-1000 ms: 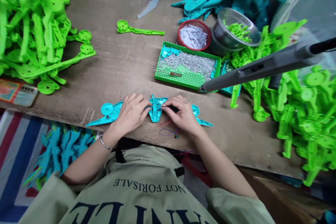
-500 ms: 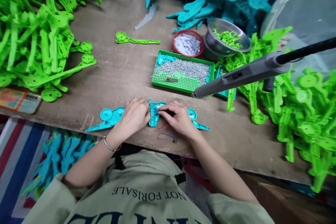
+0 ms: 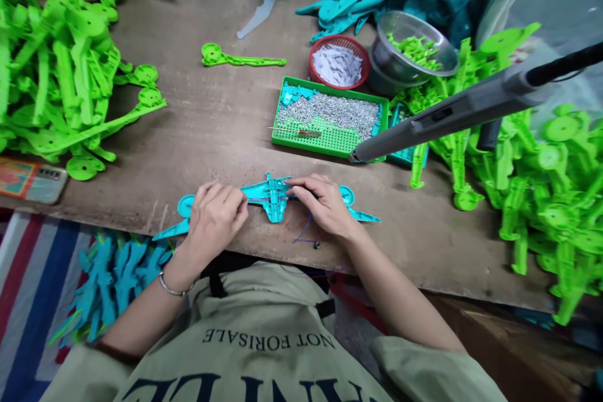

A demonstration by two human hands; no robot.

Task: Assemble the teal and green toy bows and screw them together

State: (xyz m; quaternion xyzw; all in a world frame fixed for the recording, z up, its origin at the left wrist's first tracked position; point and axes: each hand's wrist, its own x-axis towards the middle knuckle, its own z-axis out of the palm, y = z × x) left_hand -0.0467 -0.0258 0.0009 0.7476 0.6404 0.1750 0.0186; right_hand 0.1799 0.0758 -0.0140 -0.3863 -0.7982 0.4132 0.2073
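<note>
A long turquoise plastic shell (image 3: 274,204) lies open side up at the table's near edge, its ends flaring out beyond both hands. My left hand (image 3: 214,210) is closed over its left arm, fingertips pinched at a thin wire (image 3: 257,200) that runs along the shell's inside. On the right arm rests my right hand (image 3: 323,201), thumb and forefinger close together by the centre piece, gripping the shell there; what lies under the fingers is hidden. Red and blue wires (image 3: 304,232) trail below it to a small dark connector (image 3: 317,245).
Ahead stands a green tray (image 3: 330,147) of screws with a thin tool in it. Behind are a red basket (image 3: 339,85) and a metal bowl (image 3: 405,69). A grey power screwdriver (image 3: 438,113) hangs at right. Green parts (image 3: 70,75) pile up left and right; a phone (image 3: 35,180) lies left.
My left hand has slid left from the shell's centre, uncovering its left arm and a wire there. My right hand remains by the centre, fingers shifted slightly. The camera view has moved a little.
</note>
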